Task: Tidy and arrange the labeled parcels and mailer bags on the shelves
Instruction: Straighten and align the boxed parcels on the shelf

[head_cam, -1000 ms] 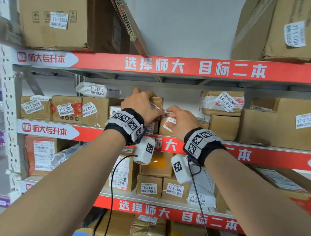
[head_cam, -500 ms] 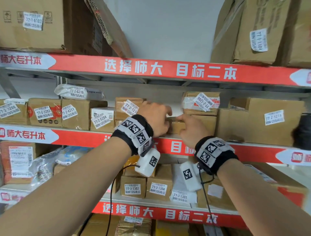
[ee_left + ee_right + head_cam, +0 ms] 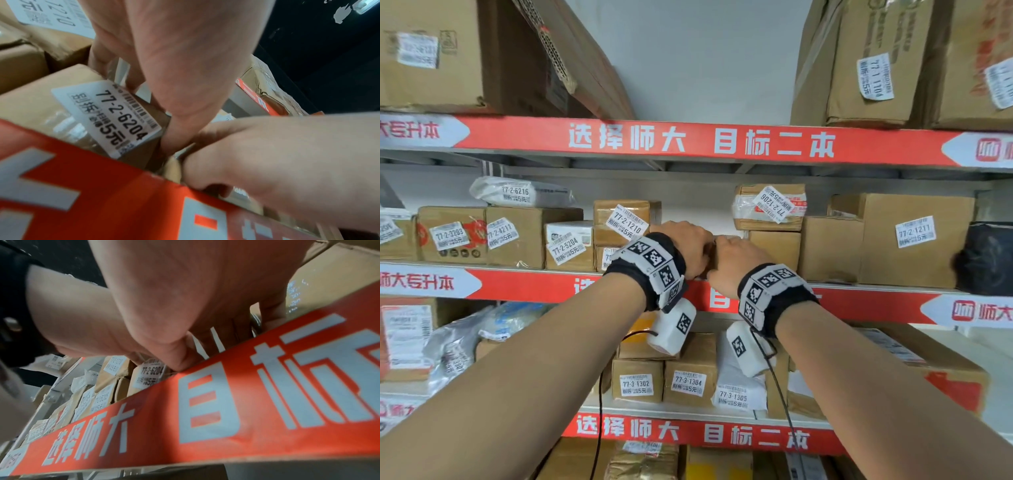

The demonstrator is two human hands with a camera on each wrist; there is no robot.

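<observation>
Both hands reach into the middle shelf [image 3: 530, 284], side by side and touching. The left hand [image 3: 685, 245] has its fingers curled down behind a small brown parcel labeled 77-2-6204 [image 3: 82, 113], with the thumb pressed against that parcel's right side at the shelf's front edge. The right hand [image 3: 736, 262] sits just beside it, fingers curled over a small parcel [image 3: 255, 321] that stands at the red shelf strip [image 3: 226, 402]; most of this parcel is hidden by the hand, so its label cannot be read.

Above the 77-2-6204 parcel rests a box labeled 77-2-1210 [image 3: 625, 221]. To its left stand boxes labeled 77-2-5204 [image 3: 568, 245] and 77-2-4211 [image 3: 513, 236], with a white mailer bag marked 77-2-6216 [image 3: 520, 192] lying on top. To the right of the hands is a stack topped by a taped parcel labeled 77-2-1206 [image 3: 770, 207], then a larger box labeled 77-2-1211 [image 3: 914, 240].
</observation>
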